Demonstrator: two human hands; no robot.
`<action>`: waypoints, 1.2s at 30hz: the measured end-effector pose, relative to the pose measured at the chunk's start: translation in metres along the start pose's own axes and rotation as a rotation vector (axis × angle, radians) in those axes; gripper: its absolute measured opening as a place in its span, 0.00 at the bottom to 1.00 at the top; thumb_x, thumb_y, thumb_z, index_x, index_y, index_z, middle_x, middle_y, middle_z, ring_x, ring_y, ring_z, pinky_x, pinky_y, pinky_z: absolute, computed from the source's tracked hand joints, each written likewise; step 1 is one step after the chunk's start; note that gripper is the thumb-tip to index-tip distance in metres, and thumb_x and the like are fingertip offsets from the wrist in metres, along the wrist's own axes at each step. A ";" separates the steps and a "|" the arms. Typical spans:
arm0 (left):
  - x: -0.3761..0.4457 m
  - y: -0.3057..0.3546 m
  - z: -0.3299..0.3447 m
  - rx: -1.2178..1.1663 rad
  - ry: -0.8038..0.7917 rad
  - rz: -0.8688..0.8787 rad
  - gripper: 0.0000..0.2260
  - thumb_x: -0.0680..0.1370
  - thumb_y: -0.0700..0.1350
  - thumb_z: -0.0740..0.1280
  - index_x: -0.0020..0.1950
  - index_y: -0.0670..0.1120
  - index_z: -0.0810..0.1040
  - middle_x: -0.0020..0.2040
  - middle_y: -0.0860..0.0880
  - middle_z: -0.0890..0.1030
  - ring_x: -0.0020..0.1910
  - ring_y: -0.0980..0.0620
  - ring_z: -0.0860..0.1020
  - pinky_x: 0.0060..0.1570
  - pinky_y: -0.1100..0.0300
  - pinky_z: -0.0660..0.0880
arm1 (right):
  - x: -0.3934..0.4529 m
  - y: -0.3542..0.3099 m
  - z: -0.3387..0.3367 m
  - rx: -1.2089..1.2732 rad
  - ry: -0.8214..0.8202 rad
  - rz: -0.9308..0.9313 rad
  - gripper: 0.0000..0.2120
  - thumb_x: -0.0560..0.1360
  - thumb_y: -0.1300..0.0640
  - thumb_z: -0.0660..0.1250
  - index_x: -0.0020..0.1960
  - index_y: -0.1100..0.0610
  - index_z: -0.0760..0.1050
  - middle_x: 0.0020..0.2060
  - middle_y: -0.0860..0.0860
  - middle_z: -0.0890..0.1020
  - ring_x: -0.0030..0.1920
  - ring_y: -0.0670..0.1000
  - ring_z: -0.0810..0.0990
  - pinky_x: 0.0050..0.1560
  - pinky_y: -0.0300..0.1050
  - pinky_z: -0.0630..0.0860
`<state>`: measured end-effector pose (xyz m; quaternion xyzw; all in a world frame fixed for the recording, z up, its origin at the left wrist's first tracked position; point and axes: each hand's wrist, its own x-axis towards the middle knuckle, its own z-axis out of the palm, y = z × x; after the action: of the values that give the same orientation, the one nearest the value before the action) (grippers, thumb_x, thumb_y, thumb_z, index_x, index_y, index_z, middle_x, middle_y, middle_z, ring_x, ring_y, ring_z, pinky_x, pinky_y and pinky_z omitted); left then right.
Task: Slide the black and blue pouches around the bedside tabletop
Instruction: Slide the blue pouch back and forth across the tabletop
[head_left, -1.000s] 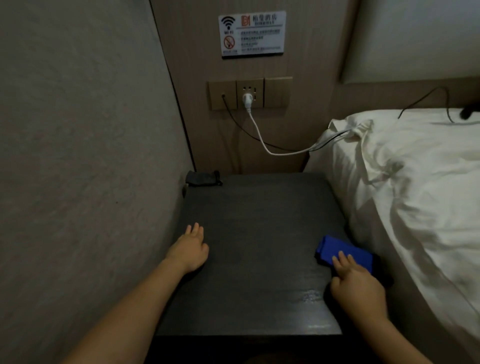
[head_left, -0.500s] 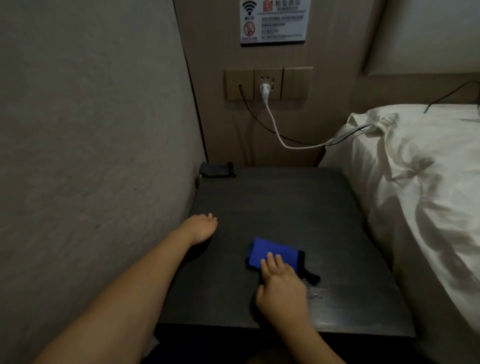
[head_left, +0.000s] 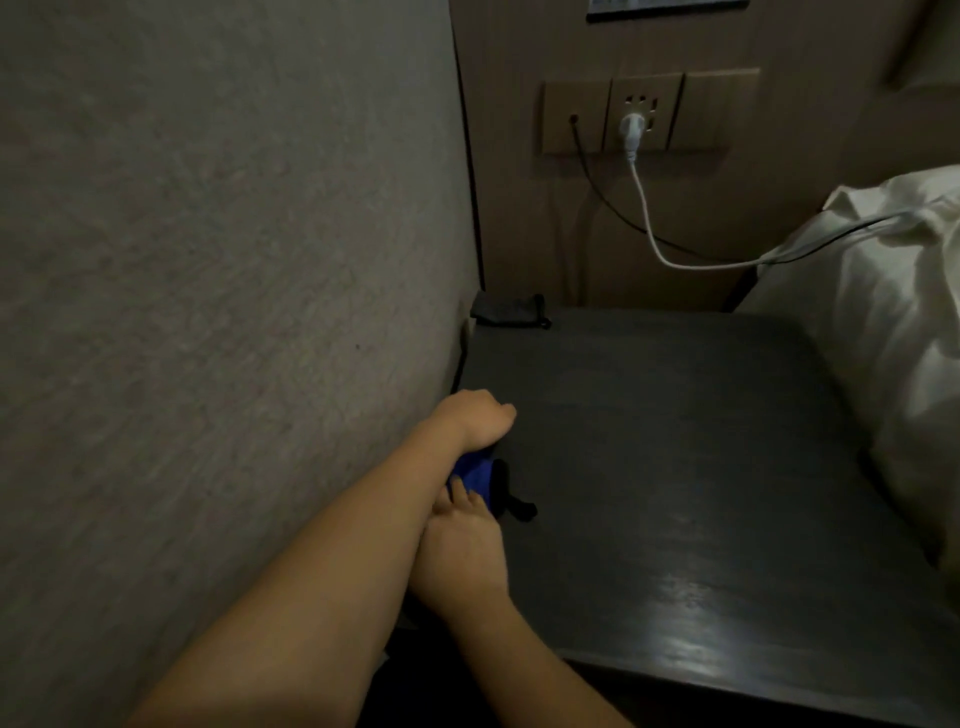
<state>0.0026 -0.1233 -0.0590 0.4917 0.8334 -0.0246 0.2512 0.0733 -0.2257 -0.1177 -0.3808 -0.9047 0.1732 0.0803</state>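
Nearest to you, your right hand (head_left: 457, 551) lies low on the front left part of the bedside table (head_left: 701, 467), and its straight fingers (head_left: 460, 491) press flat on the near edge of the blue pouch (head_left: 475, 474); nothing is pinched, the hand is relaxed and only pushes, which is the sensible way when a thing must slide and not be lifted. The blue pouch is close to the left edge of the tabletop, next to the wall (head_left: 208, 260), and most of it is hidden under your left wrist; a black cord end (head_left: 519, 506) of it sticks out to the right. Your left forearm crosses just over the right hand, and the left hand (head_left: 475, 423) rests a little farther on, with the fingers curled under in a loose fist. I cannot tell whether these fingers hold the far end of the pouch or hold nothing, because the palm side is hidden. Far behind, the black pouch (head_left: 506, 310) lies in the back left corner, touching the wall, well apart from both hands. On the back panel a white cable (head_left: 644, 208) runs from the socket (head_left: 636, 122) toward the white bedding (head_left: 883, 322) at the right.
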 end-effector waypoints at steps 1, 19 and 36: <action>-0.001 0.001 0.000 0.001 0.006 0.001 0.24 0.81 0.52 0.50 0.67 0.37 0.73 0.68 0.38 0.73 0.65 0.40 0.73 0.62 0.55 0.70 | 0.000 0.001 0.002 0.001 0.002 -0.010 0.22 0.60 0.44 0.64 0.46 0.53 0.85 0.46 0.51 0.86 0.49 0.52 0.84 0.49 0.44 0.79; -0.027 -0.002 0.031 0.017 -0.011 0.110 0.24 0.83 0.45 0.50 0.79 0.44 0.49 0.80 0.46 0.46 0.79 0.47 0.45 0.76 0.57 0.47 | -0.090 0.131 -0.048 -0.116 0.147 0.044 0.21 0.51 0.55 0.62 0.40 0.49 0.85 0.43 0.44 0.86 0.45 0.43 0.85 0.43 0.39 0.80; -0.026 0.007 0.028 0.079 -0.040 0.094 0.23 0.84 0.47 0.44 0.78 0.42 0.48 0.80 0.45 0.46 0.79 0.46 0.47 0.76 0.57 0.48 | -0.151 0.250 -0.129 -0.107 0.174 0.608 0.27 0.74 0.62 0.59 0.72 0.50 0.65 0.74 0.43 0.62 0.74 0.42 0.59 0.71 0.37 0.58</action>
<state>0.0297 -0.1490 -0.0704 0.5391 0.8026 -0.0555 0.2491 0.3795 -0.1387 -0.0940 -0.6509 -0.7469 0.1081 0.0818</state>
